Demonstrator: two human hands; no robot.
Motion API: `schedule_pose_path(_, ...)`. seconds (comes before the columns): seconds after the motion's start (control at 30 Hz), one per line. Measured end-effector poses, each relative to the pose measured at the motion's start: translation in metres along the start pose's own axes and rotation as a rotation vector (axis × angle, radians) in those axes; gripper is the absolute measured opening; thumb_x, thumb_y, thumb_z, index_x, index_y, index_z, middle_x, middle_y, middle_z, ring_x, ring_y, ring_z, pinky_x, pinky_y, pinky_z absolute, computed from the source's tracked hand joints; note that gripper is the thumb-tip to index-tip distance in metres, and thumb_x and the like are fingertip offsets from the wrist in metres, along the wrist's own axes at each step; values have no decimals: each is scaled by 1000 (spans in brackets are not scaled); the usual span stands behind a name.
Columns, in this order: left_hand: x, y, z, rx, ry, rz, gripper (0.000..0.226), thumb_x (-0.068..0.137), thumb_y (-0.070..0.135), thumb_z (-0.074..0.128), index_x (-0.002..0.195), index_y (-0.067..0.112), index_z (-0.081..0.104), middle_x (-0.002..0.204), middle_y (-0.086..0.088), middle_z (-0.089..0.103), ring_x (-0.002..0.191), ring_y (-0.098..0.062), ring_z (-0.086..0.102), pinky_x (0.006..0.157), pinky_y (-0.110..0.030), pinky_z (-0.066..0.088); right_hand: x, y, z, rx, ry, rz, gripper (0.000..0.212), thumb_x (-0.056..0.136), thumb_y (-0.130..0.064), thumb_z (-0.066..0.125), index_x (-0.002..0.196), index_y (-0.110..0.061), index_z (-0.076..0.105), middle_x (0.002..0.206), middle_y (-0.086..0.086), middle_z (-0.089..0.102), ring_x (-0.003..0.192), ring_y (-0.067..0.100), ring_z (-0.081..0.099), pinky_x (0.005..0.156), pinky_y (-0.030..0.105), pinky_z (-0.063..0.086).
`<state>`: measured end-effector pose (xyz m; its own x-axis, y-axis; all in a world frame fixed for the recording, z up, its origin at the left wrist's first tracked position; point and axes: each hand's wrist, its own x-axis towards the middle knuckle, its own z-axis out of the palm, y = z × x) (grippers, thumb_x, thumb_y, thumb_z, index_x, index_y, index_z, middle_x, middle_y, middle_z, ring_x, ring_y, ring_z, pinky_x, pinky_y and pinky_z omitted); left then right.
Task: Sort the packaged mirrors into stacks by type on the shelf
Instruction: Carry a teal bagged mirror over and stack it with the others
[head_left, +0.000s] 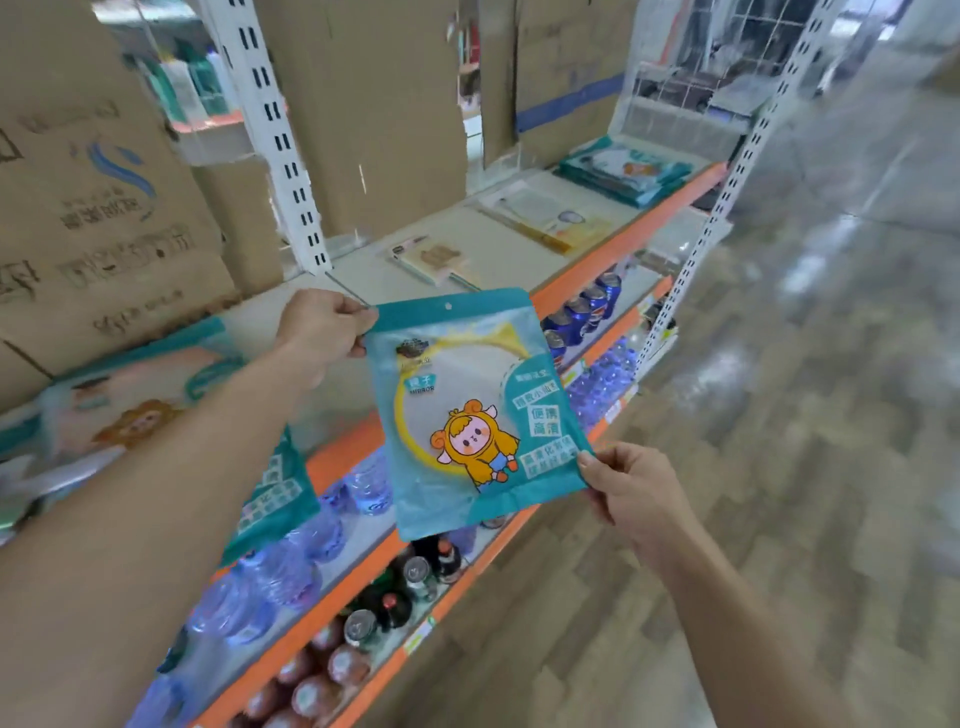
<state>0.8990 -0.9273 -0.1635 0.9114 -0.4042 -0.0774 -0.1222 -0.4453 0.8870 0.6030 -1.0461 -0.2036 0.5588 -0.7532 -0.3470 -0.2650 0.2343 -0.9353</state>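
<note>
I hold a teal packaged mirror (467, 410) with a yellow ring and a cartoon sheep figure in front of the shelf (628, 236). My left hand (322, 332) pinches its top left corner. My right hand (636, 493) pinches its lower right edge. A pile of similar teal packages (140, 405) lies on the shelf under my left forearm. Another teal stack (626, 169) sits at the shelf's far end. A beige flat package (550, 218) and a small one (431, 260) lie between them.
Cardboard boxes (98, 208) stand behind the shelf. Lower shelves hold water bottles (291, 556), cans (582, 312) and dark bottles (415, 577). White slotted uprights (280, 145) frame the shelf. A wood-look floor (779, 467) stretches to the right.
</note>
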Motion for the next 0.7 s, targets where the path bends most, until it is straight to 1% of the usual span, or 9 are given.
schedule_pose_path(0.07, -10, 6, 19, 3, -32, 7, 15, 87, 17, 68, 73, 11, 63, 66, -4, 60, 43, -3, 55, 58, -21, 55, -13, 8, -16, 63, 33, 21, 25, 93, -1, 54, 68, -3, 49, 37, -5, 48, 30, 3, 37, 30, 15, 29)
schedule_pose_path(0.13, -21, 12, 40, -1, -70, 10, 15, 87, 16, 67, 73, 12, 63, 66, -5, 60, 49, -8, 56, 62, -24, 55, -25, 16, -31, 88, 62, 25, 22, 93, -1, 53, 72, 0, 50, 38, -5, 49, 30, 1, 38, 32, 13, 30)
schedule_pose_path(0.23, -36, 21, 68, -28, -121, 17, 18, 88, 14, 66, 71, 14, 59, 65, -4, 57, 49, -6, 54, 51, -17, 52, -36, 28, -53, 90, 114, 33, 24, 94, -2, 53, 70, -1, 50, 43, 2, 49, 31, 5, 38, 32, 16, 30)
schedule_pose_path(0.27, -39, 25, 75, -16, -137, 23, 18, 88, 14, 66, 71, 14, 59, 66, -4, 57, 50, -6, 55, 51, -17, 52, -38, 31, -60, 93, 134, 35, 25, 94, -3, 54, 69, -2, 50, 45, 4, 48, 31, 6, 37, 32, 17, 29)
schedule_pose_path(0.37, -43, 35, 95, 3, -207, 37, 18, 89, 15, 66, 73, 10, 58, 71, -8, 59, 58, -15, 56, 57, -23, 54, -40, 36, -76, 118, 192, 51, 25, 93, -4, 54, 68, -5, 50, 46, 4, 47, 33, 7, 36, 33, 18, 29)
schedule_pose_path(0.43, -41, 42, 107, 20, -234, 45, 17, 89, 17, 65, 75, 9, 59, 72, -10, 60, 57, -17, 55, 52, -21, 53, -38, 37, -82, 129, 220, 59, 22, 93, -5, 55, 71, -4, 51, 49, 4, 48, 34, 6, 37, 33, 18, 30)
schedule_pose_path(0.53, -29, 52, 125, 60, -251, 75, 17, 90, 19, 65, 74, 12, 59, 70, -5, 60, 50, -7, 56, 46, -12, 48, -32, 36, -88, 130, 263, 60, 23, 93, -6, 55, 71, -4, 51, 48, 3, 50, 34, 6, 38, 34, 18, 32)
schedule_pose_path(0.6, -17, 57, 137, 47, -285, 89, 18, 89, 18, 65, 73, 13, 59, 69, -5, 59, 42, -2, 53, 45, -12, 48, -27, 34, -90, 100, 292, 58, 23, 93, -8, 57, 71, -4, 54, 48, 2, 52, 36, 6, 41, 37, 19, 34)
schedule_pose_path(0.7, 1, 65, 151, 64, -311, 111, 20, 89, 18, 66, 71, 12, 59, 65, -5, 59, 35, 1, 50, 45, -12, 48, -15, 28, -91, 75, 325, 60, 21, 93, -9, 57, 72, -5, 56, 51, 2, 54, 38, 4, 44, 39, 18, 37)
